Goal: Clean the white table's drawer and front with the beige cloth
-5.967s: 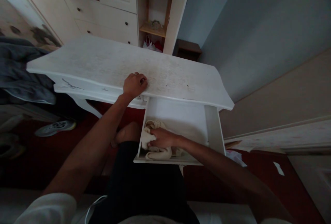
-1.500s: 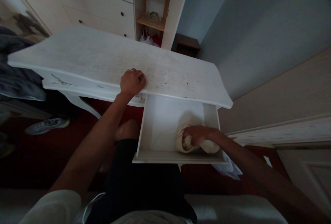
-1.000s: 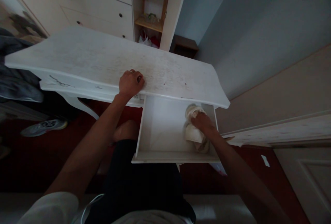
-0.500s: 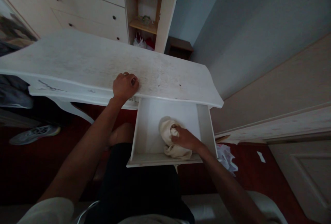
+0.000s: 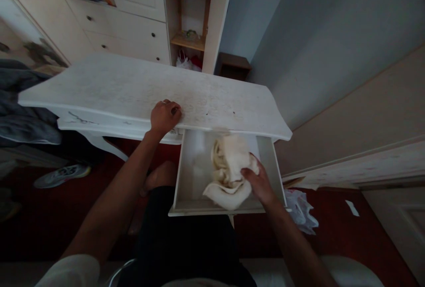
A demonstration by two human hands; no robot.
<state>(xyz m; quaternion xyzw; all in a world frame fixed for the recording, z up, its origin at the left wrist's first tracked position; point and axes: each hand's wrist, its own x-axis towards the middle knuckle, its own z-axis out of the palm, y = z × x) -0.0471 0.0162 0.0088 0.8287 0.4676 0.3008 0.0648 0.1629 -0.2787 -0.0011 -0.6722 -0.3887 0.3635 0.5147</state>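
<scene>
A cream-coloured cloth (image 5: 232,158), bunched and partly folded over, is gripped by my right hand (image 5: 259,178) at its right side. It is above the pulled-out drawer (image 5: 192,181), slightly blurred by motion. The thumb lies over the cloth, while some fingers are hidden behind it. My left hand (image 5: 166,116) rests at the front edge of the white table (image 5: 126,79), left of the drawer. Its fingers are curled in, and I see nothing in them.
A white cabinet (image 5: 129,30) with drawers and an open door stands behind the table. Grey fabric (image 5: 26,97) hangs at the left. A shoe (image 5: 63,175) lies on the red floor, and a plastic bag (image 5: 300,212) sits right of the drawer.
My right hand has lifted the cloth from the drawer bottom and moved right, and the cloth has spread larger. My left hand stays on the table edge. The view has tilted slightly.
</scene>
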